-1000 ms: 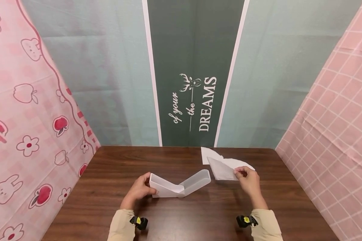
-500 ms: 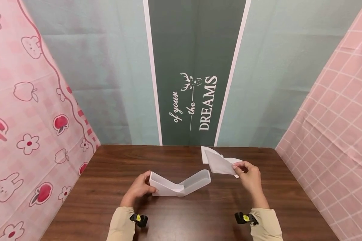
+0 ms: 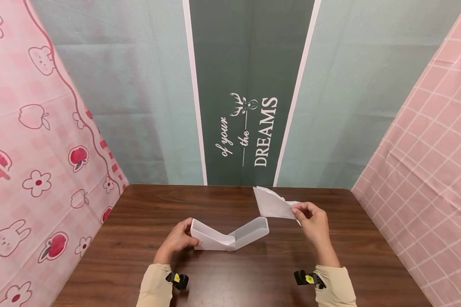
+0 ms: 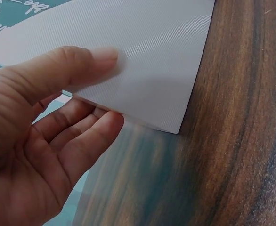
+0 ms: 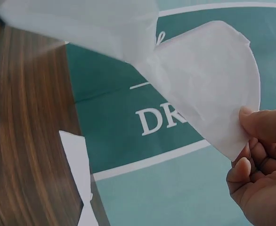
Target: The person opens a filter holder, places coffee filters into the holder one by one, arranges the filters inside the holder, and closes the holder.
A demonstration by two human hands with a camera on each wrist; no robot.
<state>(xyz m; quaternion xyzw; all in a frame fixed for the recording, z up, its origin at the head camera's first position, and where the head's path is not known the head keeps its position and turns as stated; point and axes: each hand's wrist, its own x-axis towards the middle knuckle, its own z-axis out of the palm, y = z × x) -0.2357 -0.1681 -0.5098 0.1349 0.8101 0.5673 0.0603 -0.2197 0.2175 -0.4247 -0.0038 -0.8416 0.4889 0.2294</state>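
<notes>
A translucent white hinged case [image 3: 212,239] stands spread in a V on the table; its right half [image 3: 249,233] angles up and away. My left hand [image 3: 178,239] grips the case's left end, thumb on the ribbed face [image 4: 142,61] in the left wrist view and fingers beneath. My right hand [image 3: 315,224] pinches the corner of a thin white folded sheet [image 3: 273,204], held up just behind the case's right end. The right wrist view shows the sheet [image 5: 208,80] with a rounded edge, pinched between thumb and fingers of the hand [image 5: 265,160].
More white pieces [image 5: 77,165] lie on the brown wooden table [image 3: 230,285] near its back edge, partly hidden by the held sheet in the head view. Printed cloths [image 3: 249,51] hang behind the table and at both sides.
My right hand has moved left with the sheet, bringing it over the white pieces and nearer the case's right end. The left hand and the case have stayed in place.
</notes>
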